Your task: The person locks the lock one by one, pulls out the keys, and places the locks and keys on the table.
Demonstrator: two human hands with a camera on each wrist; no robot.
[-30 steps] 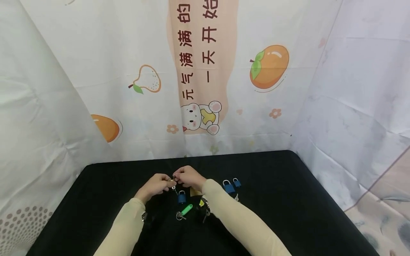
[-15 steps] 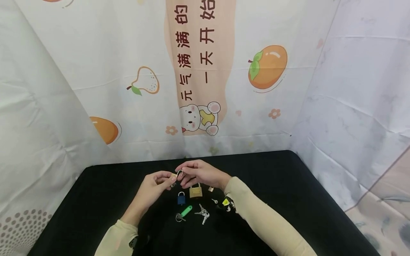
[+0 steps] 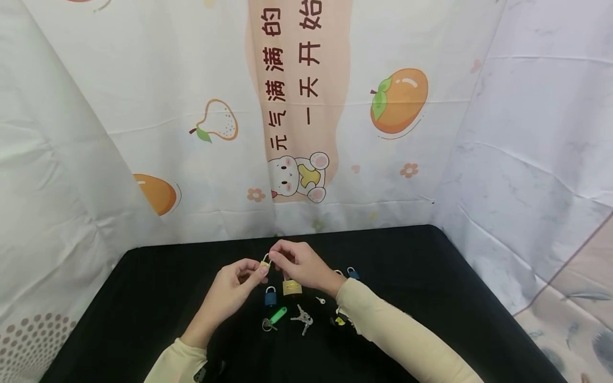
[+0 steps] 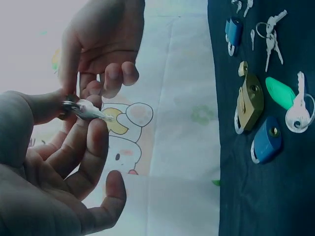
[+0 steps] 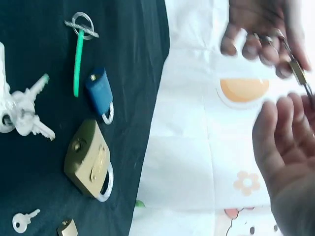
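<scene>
A small brass padlock (image 3: 265, 264) is held up over the back of the table between both hands. My left hand (image 3: 229, 291) pinches its body between thumb and fingers. From the right, my right hand (image 3: 304, 267) has its thumb and forefinger at the shackle, seemingly pinching it. Metal keys (image 4: 88, 110) stick out by the left fingertips in the left wrist view, where fingers hide most of the lock. The right wrist view shows the brass lock (image 5: 297, 72) between the two hands, slightly blurred.
On the black cloth lie a blue padlock (image 3: 270, 296), a large brass padlock (image 3: 292, 288), a green key tag (image 3: 278, 315), a key bunch (image 3: 303, 319) and a small key (image 3: 320, 300). A small blue padlock (image 3: 353, 273) lies farther right. Another little brass padlock (image 5: 67, 228) lies nearby.
My right hand shifted up and right, uncovering the large padlock and key bunch, then came back slightly left onto the shackle. The brass padlock, held low and mostly hidden before, now points shackle up.
</scene>
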